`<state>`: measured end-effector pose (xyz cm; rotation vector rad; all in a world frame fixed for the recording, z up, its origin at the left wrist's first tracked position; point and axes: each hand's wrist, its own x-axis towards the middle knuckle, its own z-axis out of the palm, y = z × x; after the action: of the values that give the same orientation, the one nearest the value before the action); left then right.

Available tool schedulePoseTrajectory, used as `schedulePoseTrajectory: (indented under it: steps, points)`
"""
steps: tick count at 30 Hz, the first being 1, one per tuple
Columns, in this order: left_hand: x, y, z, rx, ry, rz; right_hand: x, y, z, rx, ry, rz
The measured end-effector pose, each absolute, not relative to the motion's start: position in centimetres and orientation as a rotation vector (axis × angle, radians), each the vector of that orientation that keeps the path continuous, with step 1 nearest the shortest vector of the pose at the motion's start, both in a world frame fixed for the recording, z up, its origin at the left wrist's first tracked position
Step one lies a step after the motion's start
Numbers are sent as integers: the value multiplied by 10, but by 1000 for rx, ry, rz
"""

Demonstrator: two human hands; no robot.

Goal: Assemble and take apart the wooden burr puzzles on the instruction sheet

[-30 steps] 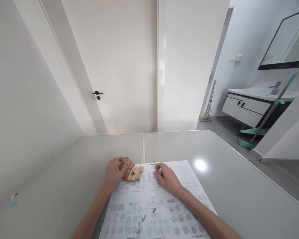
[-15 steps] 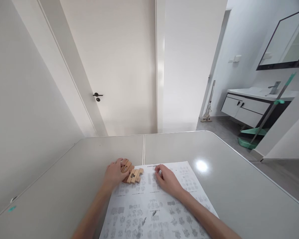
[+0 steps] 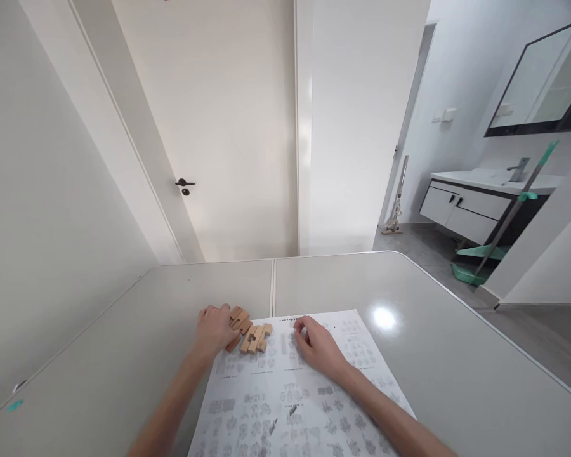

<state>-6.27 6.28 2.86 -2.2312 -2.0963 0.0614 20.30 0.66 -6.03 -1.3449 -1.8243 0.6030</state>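
Observation:
Several wooden puzzle pieces (image 3: 254, 339), notched and light tan, lie side by side on the upper left part of a printed sheet (image 3: 295, 374). Next to them is a group of darker brown wooden puzzle pieces (image 3: 240, 317). My left hand (image 3: 214, 329) is at the left end of this brown group, its thumb and fingers closed around a piece there; the palm hides part of it. My right hand (image 3: 318, 344) rests on the sheet to the right of the pieces, fingers curled in, nothing visible in them.
The grey table (image 3: 337, 282) has a seam across its top and a bright light reflection at right. A white door (image 3: 228, 127) stands beyond its far edge. Farther right are a mop (image 3: 397, 206), a washbasin cabinet (image 3: 466, 203) and a green dustpan (image 3: 471, 273).
My left hand has shifted slightly left, so more of the brown pieces shows, including one below the thumb. The right hand stays curled on the sheet. The view has shifted a little.

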Motion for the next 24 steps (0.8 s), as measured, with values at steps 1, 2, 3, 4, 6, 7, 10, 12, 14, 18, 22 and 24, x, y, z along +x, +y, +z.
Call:
schedulePoseTrajectory:
  steps: [1,2,3,4,6,7,10,12,14,18,22,24]
  points:
    - [-63,64,29,-2241,-2092,45,203,7,-60,-1346,-1824,600]
    - [-63,64,29,-2251,-2087,27,203,7,-60,-1347,-1822,598]
    - [-63,65,29,-2258,-2083,12,203,7,-60,-1348,-1820,596]
    - [-63,66,29,-2261,-2081,0,203,7,-60,-1348,-1820,594]
    - [-63,68,28,-2256,-2076,-16,203,7,-60,-1346,-1819,588]
    - [-64,69,27,-2250,-2072,-25,203,7,-60,-1344,-1819,586]
    - [-66,71,26,-2252,-2054,-55,203,7,-60,-1339,-1818,586]
    - [-68,72,25,-2270,-2047,-62,203,6,-60,-1339,-1819,589]
    - [-69,72,25,-2283,-2048,-57,203,6,-61,-1344,-1820,585]
    - [-69,70,26,-2280,-2062,-49,203,7,-61,-1347,-1829,572]
    - [-71,71,29,-2300,-2101,-21,204,7,-60,-1342,-1822,580]
    - [-74,73,29,-2323,-2147,4,204,6,-60,-1343,-1822,587]
